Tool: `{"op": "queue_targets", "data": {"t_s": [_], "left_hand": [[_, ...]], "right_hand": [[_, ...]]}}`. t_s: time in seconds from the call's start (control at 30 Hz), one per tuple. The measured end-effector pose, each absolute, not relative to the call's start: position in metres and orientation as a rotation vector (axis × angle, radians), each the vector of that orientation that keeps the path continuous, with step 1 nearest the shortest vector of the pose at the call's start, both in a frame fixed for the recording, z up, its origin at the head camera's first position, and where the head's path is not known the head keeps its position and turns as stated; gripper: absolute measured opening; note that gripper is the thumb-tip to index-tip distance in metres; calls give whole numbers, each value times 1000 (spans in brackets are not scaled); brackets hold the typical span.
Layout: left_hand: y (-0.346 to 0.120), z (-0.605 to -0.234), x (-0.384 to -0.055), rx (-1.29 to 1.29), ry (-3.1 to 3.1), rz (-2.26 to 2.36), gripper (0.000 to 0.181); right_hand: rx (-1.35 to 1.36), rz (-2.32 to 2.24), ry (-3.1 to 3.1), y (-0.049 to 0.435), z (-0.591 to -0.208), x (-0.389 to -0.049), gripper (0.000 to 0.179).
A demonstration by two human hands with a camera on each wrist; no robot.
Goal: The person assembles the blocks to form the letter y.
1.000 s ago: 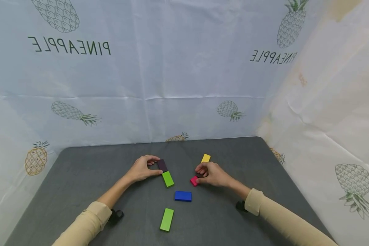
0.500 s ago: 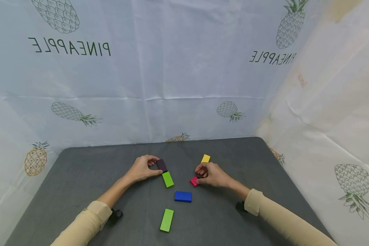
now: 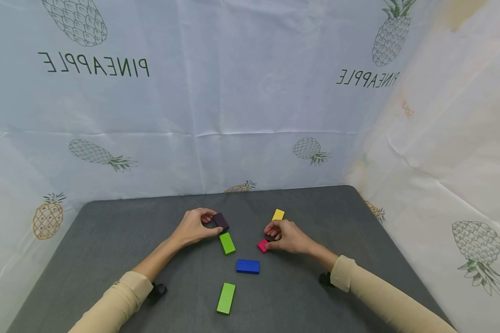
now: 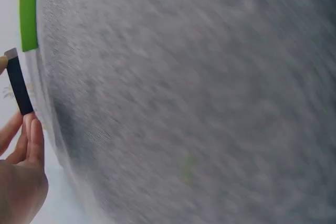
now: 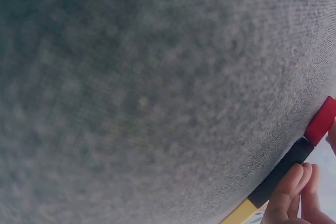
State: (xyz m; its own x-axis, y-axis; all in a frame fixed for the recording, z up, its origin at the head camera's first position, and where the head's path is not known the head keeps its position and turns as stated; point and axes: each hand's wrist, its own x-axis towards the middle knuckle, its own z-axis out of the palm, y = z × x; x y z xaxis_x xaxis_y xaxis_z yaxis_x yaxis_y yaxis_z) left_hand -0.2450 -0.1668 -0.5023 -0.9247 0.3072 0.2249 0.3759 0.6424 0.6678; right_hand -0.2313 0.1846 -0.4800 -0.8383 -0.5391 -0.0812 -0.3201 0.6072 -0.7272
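Note:
My left hand point(image 3: 195, 227) pinches a dark, nearly black block point(image 3: 221, 223) by its ends, between thumb and fingertips. In the left wrist view a gap separates this dark block point(image 4: 19, 83) from the end of a green block point(image 4: 28, 14). My right hand point(image 3: 289, 236) has curled fingers on another dark block point(image 5: 281, 173), while its thumb touches a red block point(image 3: 263, 245). That second dark block meets the red block point(image 5: 321, 121) at one end and a yellow block point(image 5: 239, 214) at the other; from the head view my hand mostly hides it.
Between the hands and nearer my body lies a blue block point(image 3: 247, 266). A second light-green block point(image 3: 226, 298) is closer still. The dark grey table point(image 3: 183, 296) ends at a pineapple-print curtain point(image 3: 241, 92) behind and at the right.
My left hand has shifted the dark block slightly, turning it and parting it from the green block's end; the thumb now lies further over its near end. The right hand stays put.

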Motion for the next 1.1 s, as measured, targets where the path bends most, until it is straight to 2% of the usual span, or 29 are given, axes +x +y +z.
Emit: {"op": "queue_targets", "data": {"t_s": [0.47, 1.1], "left_hand": [[-115, -491, -242, -716, -2822, -1168, 52], [-67, -501, -244, -795, -2836, -1049, 50]], "right_hand": [[-687, -1058, 2551, 184, -480, -232, 36], [-726, -1052, 2554, 186, -481, -232, 35]]}}
